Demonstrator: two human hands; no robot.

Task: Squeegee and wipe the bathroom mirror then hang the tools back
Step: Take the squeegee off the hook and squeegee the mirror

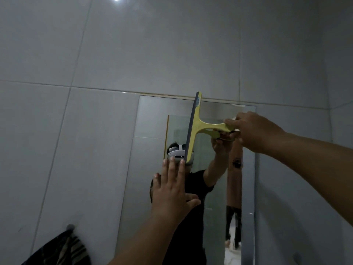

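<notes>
A tall narrow mirror (152, 121) is fixed to the grey tiled wall. My right hand (254, 131) grips the handle of a yellow squeegee (198, 125) near the mirror's top right. Its dark rubber blade stands vertical against the glass, from the mirror's top edge down to mid height. My left hand (172, 190) lies flat on the mirror's lower middle, fingers spread, fingertips just below the blade's lower end. A dark striped cloth (63, 249) hangs from a round wall hook (70, 227) at the lower left.
Grey wall tiles (95, 54) surround the mirror. A corner with a side wall (340, 92) rises at the right. A second small hook (297, 257) sits low on the right wall. The mirror reflects a person in a black shirt.
</notes>
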